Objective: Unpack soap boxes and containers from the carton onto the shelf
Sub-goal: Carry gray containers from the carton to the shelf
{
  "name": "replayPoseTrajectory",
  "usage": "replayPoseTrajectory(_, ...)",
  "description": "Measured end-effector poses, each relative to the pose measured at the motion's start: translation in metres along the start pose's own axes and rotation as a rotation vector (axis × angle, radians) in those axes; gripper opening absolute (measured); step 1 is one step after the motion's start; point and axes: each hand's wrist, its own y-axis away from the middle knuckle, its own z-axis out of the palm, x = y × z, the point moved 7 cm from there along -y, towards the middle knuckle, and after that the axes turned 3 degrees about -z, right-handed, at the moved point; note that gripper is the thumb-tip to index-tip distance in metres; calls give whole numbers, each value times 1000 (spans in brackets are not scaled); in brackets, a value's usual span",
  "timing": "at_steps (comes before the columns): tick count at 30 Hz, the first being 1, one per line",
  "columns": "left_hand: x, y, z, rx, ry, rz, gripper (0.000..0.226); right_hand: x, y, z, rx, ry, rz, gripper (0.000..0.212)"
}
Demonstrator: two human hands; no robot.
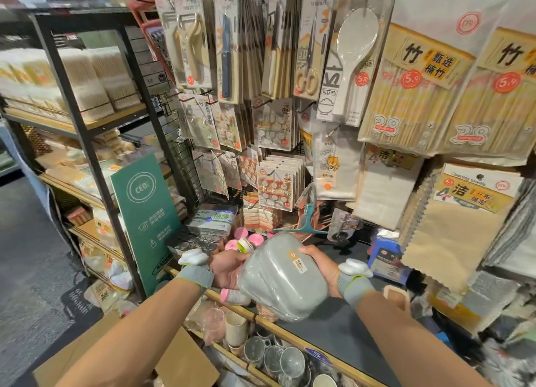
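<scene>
A stack of grey soap containers [282, 277] wrapped in clear plastic, with a small orange and white label, is held tilted above the dark shelf [342, 325]. My left hand [227, 270] grips its left side, fingers curled under it. My right hand [320, 263] holds the right side, thumb on top near the label. Both wrists wear grey bands with white devices. The brown carton [185, 360] lies open below my left forearm, its contents hidden.
Pink round items [245, 240] and clear packaged boxes [211, 222] sit at the shelf's back left. A green sign [145, 224] leans on the black rack. Hanging utensils, hooks and cloths crowd the wall above. Cups [278, 357] fill the lower shelf.
</scene>
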Motion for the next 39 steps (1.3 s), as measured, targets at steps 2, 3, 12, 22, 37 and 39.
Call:
replayPoseTrajectory(2, 0, 1, 3, 34, -24, -30, 36, 4, 2, 0, 3, -57, -6, 46)
replayPoseTrajectory(3, -1, -1, 2, 56, 0, -39, 34, 7, 3, -1, 1, -101, -7, 44)
replayPoseTrajectory(12, -4, -11, 35, -118, 290, 211, 28, 49, 13, -11, 13, -471, 31, 53)
replayPoseTrajectory(22, -45, -50, 34, 260, -91, 398, 42, 93, 18, -26, 87, -527, 38, 61)
replayPoseTrajectory(37, -69, -65, 67, 137, -209, 330, 100, 137, 13, -49, 229, -567, 112, 62)
replayPoseTrajectory(39, -76, -73, 66, 129, -201, 306, 104, 140, 14, -51, 271, -589, 102, 56)
